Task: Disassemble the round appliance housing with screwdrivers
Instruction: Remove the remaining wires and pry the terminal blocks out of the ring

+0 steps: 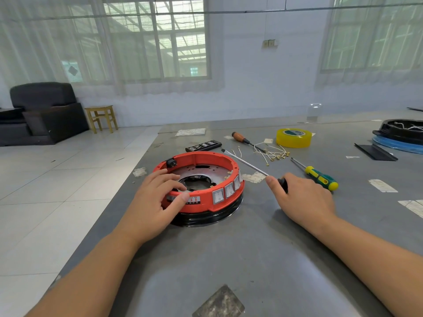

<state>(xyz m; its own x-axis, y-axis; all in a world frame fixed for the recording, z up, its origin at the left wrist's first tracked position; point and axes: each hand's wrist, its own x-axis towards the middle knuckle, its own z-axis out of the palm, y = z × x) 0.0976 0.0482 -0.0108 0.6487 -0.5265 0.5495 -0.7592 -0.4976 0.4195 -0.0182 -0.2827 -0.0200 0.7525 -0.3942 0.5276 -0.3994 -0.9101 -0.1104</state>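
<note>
On the grey desk, the rigid, likely light round housing is steadied by the left hand gripping its near rim while the right hand grips a flat screwdriver.

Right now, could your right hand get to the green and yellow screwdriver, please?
Probably yes: the green and yellow screwdriver lies on bare table just beyond the right hand, nothing between. But that hand already grips a long screwdriver, which it would have to set down first.
</note>
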